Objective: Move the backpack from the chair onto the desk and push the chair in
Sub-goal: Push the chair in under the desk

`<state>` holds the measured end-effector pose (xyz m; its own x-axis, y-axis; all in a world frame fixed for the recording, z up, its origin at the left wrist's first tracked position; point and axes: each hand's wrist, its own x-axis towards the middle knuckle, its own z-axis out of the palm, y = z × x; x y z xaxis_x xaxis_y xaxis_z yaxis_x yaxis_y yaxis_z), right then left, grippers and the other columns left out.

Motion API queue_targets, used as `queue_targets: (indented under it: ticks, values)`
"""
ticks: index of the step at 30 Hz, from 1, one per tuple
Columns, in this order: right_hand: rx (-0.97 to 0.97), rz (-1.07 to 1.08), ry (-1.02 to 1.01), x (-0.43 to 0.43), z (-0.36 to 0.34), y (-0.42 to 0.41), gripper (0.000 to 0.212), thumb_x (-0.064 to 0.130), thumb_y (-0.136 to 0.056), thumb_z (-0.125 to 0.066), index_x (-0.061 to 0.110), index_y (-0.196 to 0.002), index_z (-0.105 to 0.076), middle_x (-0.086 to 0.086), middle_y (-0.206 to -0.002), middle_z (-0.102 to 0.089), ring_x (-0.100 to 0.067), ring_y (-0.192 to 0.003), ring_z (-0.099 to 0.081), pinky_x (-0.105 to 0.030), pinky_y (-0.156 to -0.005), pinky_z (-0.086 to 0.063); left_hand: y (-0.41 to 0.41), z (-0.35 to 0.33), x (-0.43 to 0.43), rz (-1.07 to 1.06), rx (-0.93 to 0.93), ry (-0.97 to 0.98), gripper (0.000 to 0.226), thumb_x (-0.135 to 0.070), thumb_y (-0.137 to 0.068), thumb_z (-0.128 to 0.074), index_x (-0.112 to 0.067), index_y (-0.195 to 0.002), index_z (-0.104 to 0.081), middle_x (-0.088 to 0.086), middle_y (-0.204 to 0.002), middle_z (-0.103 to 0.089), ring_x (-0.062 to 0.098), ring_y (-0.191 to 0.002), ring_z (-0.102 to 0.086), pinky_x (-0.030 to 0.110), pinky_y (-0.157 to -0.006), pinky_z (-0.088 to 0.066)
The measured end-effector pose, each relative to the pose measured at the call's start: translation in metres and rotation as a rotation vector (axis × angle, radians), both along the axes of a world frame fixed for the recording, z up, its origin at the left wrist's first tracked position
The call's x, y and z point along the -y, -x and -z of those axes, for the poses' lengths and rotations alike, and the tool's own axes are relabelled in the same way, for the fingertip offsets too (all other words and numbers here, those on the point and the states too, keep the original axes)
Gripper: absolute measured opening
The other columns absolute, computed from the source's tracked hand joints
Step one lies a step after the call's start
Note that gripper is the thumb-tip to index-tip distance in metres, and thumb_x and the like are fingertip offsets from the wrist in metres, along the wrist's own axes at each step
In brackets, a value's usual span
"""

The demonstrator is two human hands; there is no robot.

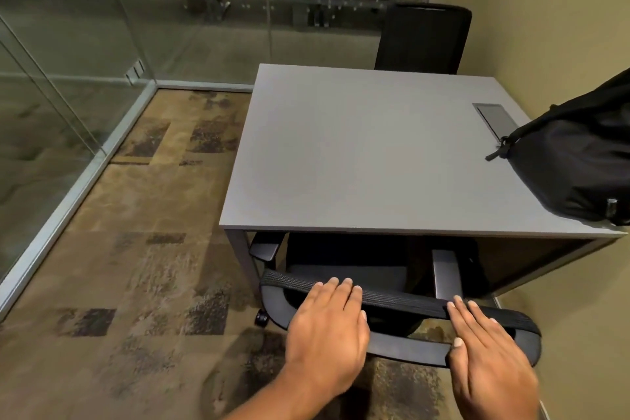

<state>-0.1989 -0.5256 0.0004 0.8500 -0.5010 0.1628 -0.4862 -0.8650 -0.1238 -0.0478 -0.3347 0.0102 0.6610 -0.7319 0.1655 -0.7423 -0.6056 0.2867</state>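
The chair [392,303] stands at the near edge of the desk [358,153], its seat and armrests tucked under the grey top and only the backrest showing on the near side. The left hand [327,327] lies flat on the left part of the backrest's top rail, fingers stretched out together, not curled around it. The right hand [487,351] rests the same way on the rail's right part (thumb against the lower frame bar). Far right, well apart from both hands, the black backpack [576,160] lies on the desk's right edge.
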Motion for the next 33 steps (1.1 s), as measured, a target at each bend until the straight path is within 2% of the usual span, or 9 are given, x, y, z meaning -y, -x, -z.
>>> queue_targets:
  ticks: [5,9,11,16,20,26,33]
  values:
    - [-0.116,-0.025,0.005,0.020,0.002,-0.008,0.065,0.039,-0.094,-0.012,0.009,-0.135,-0.053,-0.005,-0.140,-0.051,-0.021,-0.132,-0.043,-0.031,-0.106,-0.026,-0.009,0.001,0.012,-0.004,0.013,0.015,0.043,-0.035,-0.093,-0.041,-0.017,-0.120,-0.069,-0.001,-0.124,-0.068,0.019,-0.119,-0.060,0.041,-0.103,-0.046]
    - [-0.102,-0.034,-0.004,0.034,0.000,-0.015,0.065,0.039,-0.095,-0.012,0.006,-0.133,-0.052,-0.008,-0.139,-0.053,-0.018,-0.132,-0.036,-0.025,-0.110,-0.015,-0.014,-0.002,0.024,-0.007,0.020,-0.005,0.043,-0.035,-0.094,-0.040,-0.018,-0.121,-0.068,-0.002,-0.124,-0.068,0.018,-0.119,-0.060,0.041,-0.104,-0.044]
    - [-0.054,-0.041,-0.012,0.040,-0.002,-0.018,0.063,0.036,-0.096,-0.014,0.005,-0.132,-0.054,-0.009,-0.138,-0.053,-0.019,-0.132,-0.039,-0.028,-0.110,-0.018,-0.014,-0.003,0.033,-0.014,0.014,-0.015,0.043,-0.035,-0.094,-0.039,-0.018,-0.122,-0.067,-0.003,-0.124,-0.068,0.018,-0.120,-0.059,0.040,-0.106,-0.043]
    - [0.013,-0.079,-0.009,0.069,-0.004,-0.024,0.054,0.028,-0.091,-0.026,0.005,-0.130,-0.057,-0.009,-0.136,-0.054,-0.023,-0.129,-0.047,-0.042,-0.106,-0.035,-0.011,-0.003,0.064,-0.062,0.002,-0.031,0.042,-0.035,-0.094,-0.039,-0.020,-0.124,-0.066,-0.004,-0.127,-0.066,0.018,-0.122,-0.057,0.039,-0.108,-0.040]
    - [0.032,-0.118,-0.011,0.105,-0.002,-0.028,0.054,0.028,-0.092,-0.026,0.005,-0.128,-0.058,-0.010,-0.135,-0.056,-0.025,-0.128,-0.049,-0.043,-0.104,-0.037,-0.006,-0.006,0.095,-0.121,0.010,-0.051,0.042,-0.035,-0.093,-0.040,-0.021,-0.122,-0.067,-0.006,-0.125,-0.067,0.015,-0.121,-0.058,0.036,-0.108,-0.040]
    - [0.031,-0.188,-0.006,0.150,-0.004,-0.038,0.062,0.034,-0.096,-0.016,0.001,-0.125,-0.060,-0.013,-0.133,-0.058,-0.028,-0.124,-0.054,-0.042,-0.104,-0.033,-0.004,-0.009,0.135,-0.184,0.020,-0.038,0.042,-0.033,-0.094,-0.037,-0.021,-0.121,-0.068,-0.007,-0.124,-0.068,0.015,-0.120,-0.059,0.036,-0.106,-0.040]
    - [0.006,-0.218,-0.052,0.185,-0.001,-0.048,0.053,0.030,-0.090,-0.031,0.003,-0.123,-0.062,-0.014,-0.131,-0.059,-0.028,-0.125,-0.054,-0.041,-0.106,-0.033,-0.014,-0.006,0.169,-0.225,0.014,-0.027,0.044,-0.031,-0.095,-0.035,-0.018,-0.122,-0.068,-0.004,-0.126,-0.067,0.018,-0.122,-0.057,0.037,-0.108,-0.037]
